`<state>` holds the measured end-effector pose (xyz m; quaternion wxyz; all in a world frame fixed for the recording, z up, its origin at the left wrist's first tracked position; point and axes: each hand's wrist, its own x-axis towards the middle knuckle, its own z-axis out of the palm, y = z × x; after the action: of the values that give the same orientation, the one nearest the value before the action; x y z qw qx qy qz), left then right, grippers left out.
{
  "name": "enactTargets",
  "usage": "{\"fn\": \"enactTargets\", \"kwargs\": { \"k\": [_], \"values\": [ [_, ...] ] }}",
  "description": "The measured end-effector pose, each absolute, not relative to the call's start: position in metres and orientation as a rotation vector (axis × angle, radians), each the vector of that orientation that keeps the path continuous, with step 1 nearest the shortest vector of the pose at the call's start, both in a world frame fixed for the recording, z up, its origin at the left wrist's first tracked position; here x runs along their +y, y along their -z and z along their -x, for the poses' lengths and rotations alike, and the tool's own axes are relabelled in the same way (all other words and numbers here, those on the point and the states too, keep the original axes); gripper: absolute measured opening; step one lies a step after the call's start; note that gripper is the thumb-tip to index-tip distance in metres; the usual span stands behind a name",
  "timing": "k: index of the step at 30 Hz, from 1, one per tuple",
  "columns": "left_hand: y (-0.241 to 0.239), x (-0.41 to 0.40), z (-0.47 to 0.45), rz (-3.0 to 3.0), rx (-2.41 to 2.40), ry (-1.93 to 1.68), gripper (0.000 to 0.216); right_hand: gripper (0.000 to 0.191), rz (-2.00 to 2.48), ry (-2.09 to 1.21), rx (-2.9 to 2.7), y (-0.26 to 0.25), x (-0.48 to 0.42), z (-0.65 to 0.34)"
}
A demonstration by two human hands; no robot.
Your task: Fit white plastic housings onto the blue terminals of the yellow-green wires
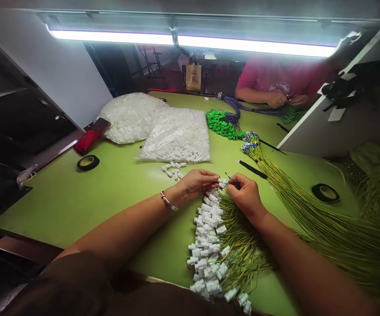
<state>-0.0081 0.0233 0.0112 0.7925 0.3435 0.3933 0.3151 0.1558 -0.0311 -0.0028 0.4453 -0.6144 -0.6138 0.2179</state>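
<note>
Fingers pinched, my left hand [198,182] holds a small white plastic connector [222,182] above the green table. Close on its right, my closed right hand [245,193] grips a thin wire with a blue terminal [230,177] sticking out between the fingertips. Beneath both hands runs a long row of white connectors [206,239] with yellow-green wires [242,250] trailing from them to the right. Several loose white connectors [174,169] lie just beyond my left hand. A bundle of yellow-green wires with blue-tipped ends [287,186] stretches along the right side.
Two clear bags of white connectors [179,134] stand at the back. Black tape rolls [88,163] lie left and right [326,193]. A red phone-like object [91,136] rests at the left edge. Green connectors [222,125] lie near a co-worker's hands [277,99]. A lamp [190,40] hangs overhead.
</note>
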Motion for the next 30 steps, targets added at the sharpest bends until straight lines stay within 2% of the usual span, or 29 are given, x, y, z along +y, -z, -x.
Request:
{"fn": "enactTargets", "kwargs": {
  "k": [10,19,30],
  "values": [
    [-0.0103,0.0197,0.0082,-0.983,0.929,-0.675,0.037,0.008,1.49,-0.507,-1.594,0.0085,-0.0314,-0.1568],
    [-0.0105,0.0183,0.0069,-0.942,0.885,-0.714,0.035,0.008,1.465,-0.69,-1.424,0.009,-0.0255,-0.1613],
    [-0.008,0.0181,0.0062,-0.909,0.869,-0.683,0.032,0.008,1.514,-0.612,-1.461,0.006,-0.0294,-0.1569]
  ]
}}
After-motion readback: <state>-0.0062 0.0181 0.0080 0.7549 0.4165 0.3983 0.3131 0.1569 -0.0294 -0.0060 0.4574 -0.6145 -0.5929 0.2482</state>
